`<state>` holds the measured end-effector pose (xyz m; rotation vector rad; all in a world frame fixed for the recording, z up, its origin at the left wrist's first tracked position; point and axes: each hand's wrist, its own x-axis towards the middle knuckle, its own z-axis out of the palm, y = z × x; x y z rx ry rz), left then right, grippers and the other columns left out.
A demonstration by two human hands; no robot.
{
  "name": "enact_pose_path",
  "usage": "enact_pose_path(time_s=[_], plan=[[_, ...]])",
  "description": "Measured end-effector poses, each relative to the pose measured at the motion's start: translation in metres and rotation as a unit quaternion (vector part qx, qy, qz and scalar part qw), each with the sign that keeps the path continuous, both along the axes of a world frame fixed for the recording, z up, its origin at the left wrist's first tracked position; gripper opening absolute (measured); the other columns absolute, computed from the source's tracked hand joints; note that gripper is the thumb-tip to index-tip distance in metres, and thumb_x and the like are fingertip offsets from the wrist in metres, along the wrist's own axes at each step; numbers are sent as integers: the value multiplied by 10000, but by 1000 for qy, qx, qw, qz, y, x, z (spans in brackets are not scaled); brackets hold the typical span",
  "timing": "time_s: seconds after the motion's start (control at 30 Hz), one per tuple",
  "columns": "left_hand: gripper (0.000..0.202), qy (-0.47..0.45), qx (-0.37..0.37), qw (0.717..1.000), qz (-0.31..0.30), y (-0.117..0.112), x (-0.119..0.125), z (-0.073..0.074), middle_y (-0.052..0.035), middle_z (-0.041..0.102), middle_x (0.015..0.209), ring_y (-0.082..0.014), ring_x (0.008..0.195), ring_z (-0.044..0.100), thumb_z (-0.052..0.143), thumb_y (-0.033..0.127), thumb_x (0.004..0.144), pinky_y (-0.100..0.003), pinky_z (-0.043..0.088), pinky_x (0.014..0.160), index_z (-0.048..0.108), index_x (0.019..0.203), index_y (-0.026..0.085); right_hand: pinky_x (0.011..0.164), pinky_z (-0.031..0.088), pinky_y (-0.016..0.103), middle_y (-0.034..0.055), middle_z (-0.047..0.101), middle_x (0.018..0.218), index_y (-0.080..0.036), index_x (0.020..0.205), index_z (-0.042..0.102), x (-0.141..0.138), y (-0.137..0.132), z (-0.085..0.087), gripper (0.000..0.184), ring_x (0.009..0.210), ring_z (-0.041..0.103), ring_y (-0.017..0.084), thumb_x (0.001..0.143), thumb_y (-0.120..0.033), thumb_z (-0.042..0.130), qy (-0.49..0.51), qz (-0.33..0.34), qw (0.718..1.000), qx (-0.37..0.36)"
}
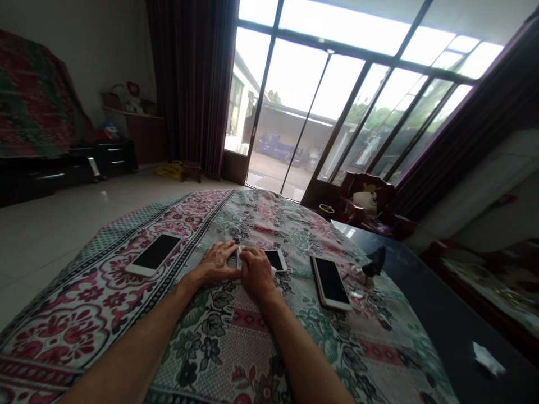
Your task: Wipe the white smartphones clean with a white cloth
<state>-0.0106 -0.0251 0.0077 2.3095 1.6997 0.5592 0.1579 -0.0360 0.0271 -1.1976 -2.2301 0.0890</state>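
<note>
A white smartphone (276,260) with a dark screen lies flat on the flowered tablecloth in front of me, its middle covered by my right hand (256,272). That hand is closed, with bits of a white tissue (273,271) showing beside its fingers, pressed on the screen. My left hand (218,262) holds the phone's left end between thumb and fingers. To the left rests another white smartphone (155,255), screen up. A third, larger phone (332,282) lies to the right of my hands, pale-framed with a dark screen.
A patterned tablecloth (189,348) covers the table. Beside the right phone stands a clear glass object (359,280) with a dark top. A crumpled white tissue (487,359) lies on the dark surface at right. Beyond are a wooden chair (366,196), curtains (189,84) and glass doors.
</note>
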Motion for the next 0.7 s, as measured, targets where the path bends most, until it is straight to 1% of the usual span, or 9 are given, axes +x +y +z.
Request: enact_pose_path(time_s=[0.07, 0.17, 0.27, 0.37, 0.5, 0.57, 0.63, 0.7], plan=[[803, 5, -4, 1000, 1, -1, 0, 1, -85, 391, 1500, -348, 1352, 343, 665, 577, 658, -440, 291, 1100, 503, 1363, 229, 955, 378, 304, 48, 668, 1131, -203, 929, 703, 2, -1, 1, 240, 1016, 560, 191, 824, -99, 514, 2, -5, 1000, 1], [813, 14, -10, 1000, -5, -1, 0, 3, -94, 372, 1511, -350, 1358, 332, 659, 583, 663, -452, 282, 1100, 491, 1376, 230, 935, 382, 308, 35, 681, 1108, -213, 916, 713, 5, -3, 3, 226, 995, 557, 205, 810, -115, 539, -5, -13, 1000, -6], [792, 19, -13, 1000, -5, -2, 0, 5, -90, 375, 1510, -350, 1356, 333, 653, 582, 670, -457, 280, 1097, 501, 1368, 241, 920, 379, 313, 25, 690, 1099, -226, 903, 722, 9, -3, 5, 217, 1005, 558, 216, 810, -130, 551, -11, -31, 999, -11], [785, 20, -13, 1000, -8, -2, 0, 6, -89, 378, 1508, -349, 1352, 336, 664, 581, 664, -457, 279, 1096, 512, 1357, 246, 917, 370, 304, 29, 700, 1089, -225, 885, 731, 22, 2, 9, 234, 1007, 565, 220, 812, -113, 539, -22, -84, 996, -23], [787, 22, -19, 1000, -3, -3, 1, 9, -78, 370, 1515, -352, 1357, 324, 667, 595, 670, -465, 267, 1100, 509, 1358, 245, 892, 372, 281, 34, 700, 1090, -221, 886, 738, 51, 13, 14, 254, 998, 572, 216, 806, -95, 532, -29, -203, 977, -52], [790, 27, -22, 999, 1, -4, 1, 10, -76, 368, 1516, -352, 1356, 324, 666, 602, 675, -466, 265, 1101, 506, 1360, 244, 885, 369, 269, 34, 700, 1082, -215, 908, 736, 63, 18, 14, 262, 990, 576, 206, 815, -101, 520, -22, -246, 967, -58], [798, 31, -22, 999, 2, -4, 1, 10, -83, 367, 1516, -346, 1355, 327, 665, 609, 676, -459, 266, 1102, 502, 1363, 237, 880, 367, 263, 39, 700, 1068, -207, 918, 734, 69, 20, 12, 263, 987, 575, 203, 822, -107, 511, -22, -263, 963, -56], [802, 30, -18, 999, 0, -4, 1, 10, -84, 370, 1514, -341, 1356, 329, 665, 613, 675, -454, 265, 1104, 501, 1364, 235, 874, 368, 268, 47, 701, 1051, -199, 914, 734, 68, 21, 10, 254, 993, 566, 213, 824, -116, 511, -29, -264, 963, -49]])
